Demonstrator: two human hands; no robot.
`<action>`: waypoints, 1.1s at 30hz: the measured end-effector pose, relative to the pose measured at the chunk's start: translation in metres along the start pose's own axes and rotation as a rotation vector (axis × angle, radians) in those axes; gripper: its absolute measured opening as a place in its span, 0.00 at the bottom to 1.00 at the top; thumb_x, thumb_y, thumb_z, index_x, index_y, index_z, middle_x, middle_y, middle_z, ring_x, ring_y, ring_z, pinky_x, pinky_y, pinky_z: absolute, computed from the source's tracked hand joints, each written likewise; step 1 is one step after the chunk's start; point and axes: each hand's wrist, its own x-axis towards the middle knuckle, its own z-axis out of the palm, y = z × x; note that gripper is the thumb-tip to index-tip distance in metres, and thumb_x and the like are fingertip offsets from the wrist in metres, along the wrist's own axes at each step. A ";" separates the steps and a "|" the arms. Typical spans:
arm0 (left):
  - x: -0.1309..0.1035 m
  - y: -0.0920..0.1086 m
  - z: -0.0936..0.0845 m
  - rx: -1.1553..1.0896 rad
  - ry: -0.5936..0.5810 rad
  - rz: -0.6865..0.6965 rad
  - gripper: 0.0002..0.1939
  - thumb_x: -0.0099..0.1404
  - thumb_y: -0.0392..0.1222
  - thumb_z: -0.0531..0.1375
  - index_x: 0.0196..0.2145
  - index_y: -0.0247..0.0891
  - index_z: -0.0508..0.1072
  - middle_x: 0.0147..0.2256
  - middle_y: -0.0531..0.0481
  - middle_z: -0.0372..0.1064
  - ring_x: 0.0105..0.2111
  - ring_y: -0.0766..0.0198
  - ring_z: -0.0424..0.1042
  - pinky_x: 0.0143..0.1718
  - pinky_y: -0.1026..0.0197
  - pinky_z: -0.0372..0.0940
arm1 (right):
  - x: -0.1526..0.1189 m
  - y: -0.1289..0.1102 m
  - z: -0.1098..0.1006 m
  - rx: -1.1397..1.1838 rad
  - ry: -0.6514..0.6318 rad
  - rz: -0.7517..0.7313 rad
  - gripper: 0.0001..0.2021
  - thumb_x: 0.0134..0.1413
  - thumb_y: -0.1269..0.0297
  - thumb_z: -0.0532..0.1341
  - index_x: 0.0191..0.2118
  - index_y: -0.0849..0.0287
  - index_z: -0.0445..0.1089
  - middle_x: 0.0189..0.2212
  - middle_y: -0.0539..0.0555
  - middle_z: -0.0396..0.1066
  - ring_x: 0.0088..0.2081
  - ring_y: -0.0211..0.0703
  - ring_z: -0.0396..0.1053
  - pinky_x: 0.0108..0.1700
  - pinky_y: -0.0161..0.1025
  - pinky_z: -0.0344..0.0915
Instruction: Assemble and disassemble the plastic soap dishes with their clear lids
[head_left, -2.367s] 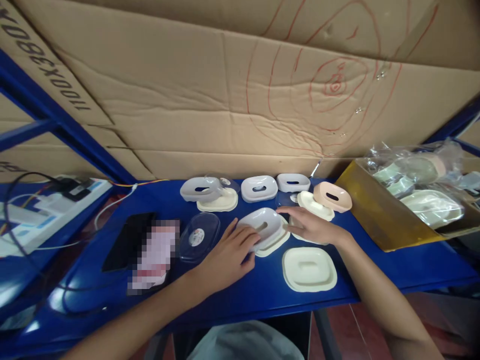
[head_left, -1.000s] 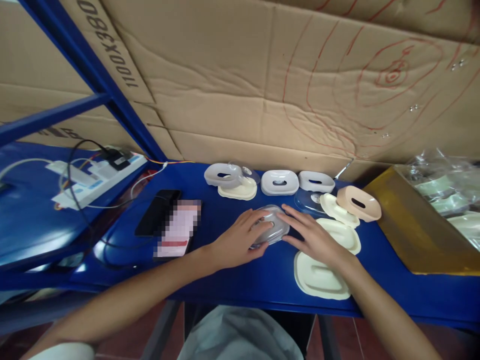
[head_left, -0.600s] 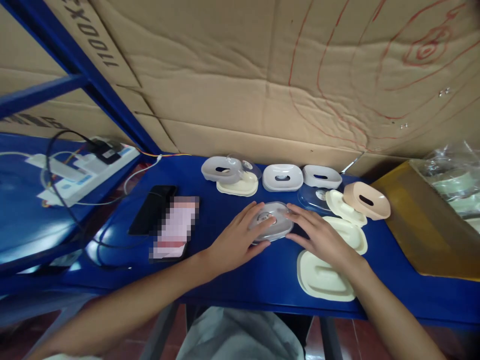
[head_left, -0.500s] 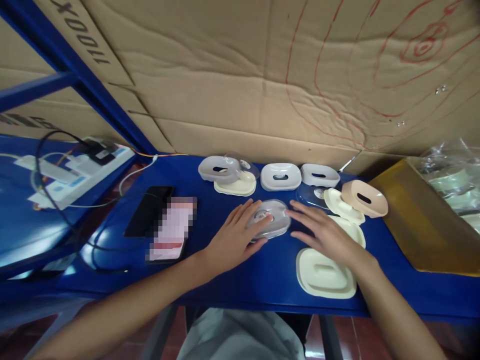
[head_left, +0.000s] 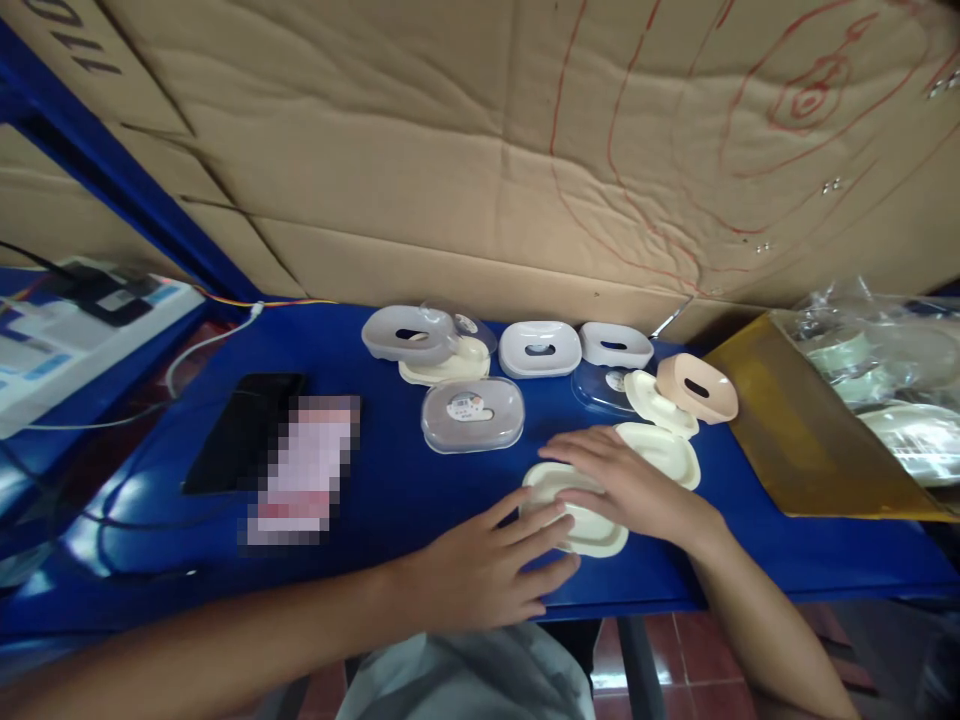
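A cream oval tray [head_left: 600, 535] lies near the front edge of the blue table. My left hand [head_left: 495, 570] touches its left side, fingers spread. Over its upper right part rests my right hand [head_left: 626, 480], fingers stretched out. Left of and behind them sits a grey dish under a clear lid with a round label [head_left: 472, 425]; neither hand touches it. Another cream tray [head_left: 675, 455] is partly behind my right hand. At the back are grey dishes [head_left: 397, 333], a white dish [head_left: 540, 335] and a peach dish [head_left: 709, 390].
Two phones, one black [head_left: 240, 430] and one with a lit screen [head_left: 307, 460], lie at the left beside cables and a white power strip [head_left: 37, 370]. A cardboard box [head_left: 787, 440] with plastic-wrapped items stands at the right. Cardboard sheets [head_left: 375, 150] line the back.
Both hands have left the clear-lidded dish, which now sits further left and back. The front cream tray has moved left, with both hands at it. The view has shifted.
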 end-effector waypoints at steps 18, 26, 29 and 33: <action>-0.001 -0.013 -0.024 -0.071 0.194 -0.355 0.06 0.80 0.35 0.57 0.45 0.37 0.74 0.38 0.49 0.77 0.39 0.60 0.75 0.43 0.55 0.65 | -0.024 0.039 -0.012 0.018 0.080 0.150 0.31 0.71 0.54 0.64 0.75 0.43 0.58 0.71 0.56 0.65 0.72 0.56 0.64 0.72 0.60 0.65; 0.001 -0.015 -0.029 -0.108 0.315 -0.371 0.03 0.79 0.34 0.59 0.47 0.36 0.74 0.39 0.48 0.78 0.40 0.60 0.75 0.45 0.55 0.67 | -0.031 0.032 -0.023 0.126 -0.006 0.158 0.26 0.75 0.60 0.58 0.74 0.43 0.61 0.70 0.55 0.68 0.68 0.54 0.70 0.69 0.59 0.70; 0.002 -0.015 -0.026 -0.125 0.313 -0.369 0.04 0.79 0.33 0.59 0.47 0.36 0.74 0.40 0.48 0.77 0.41 0.60 0.75 0.46 0.55 0.67 | -0.025 0.021 -0.025 0.173 0.032 0.175 0.26 0.77 0.60 0.54 0.75 0.43 0.59 0.68 0.54 0.71 0.62 0.52 0.75 0.64 0.55 0.76; 0.002 -0.017 -0.027 -0.085 0.327 -0.359 0.03 0.79 0.34 0.59 0.46 0.36 0.74 0.39 0.48 0.78 0.40 0.60 0.75 0.44 0.56 0.66 | -0.021 0.024 -0.020 0.061 0.124 0.219 0.23 0.77 0.58 0.53 0.72 0.44 0.63 0.67 0.54 0.72 0.65 0.54 0.73 0.68 0.59 0.72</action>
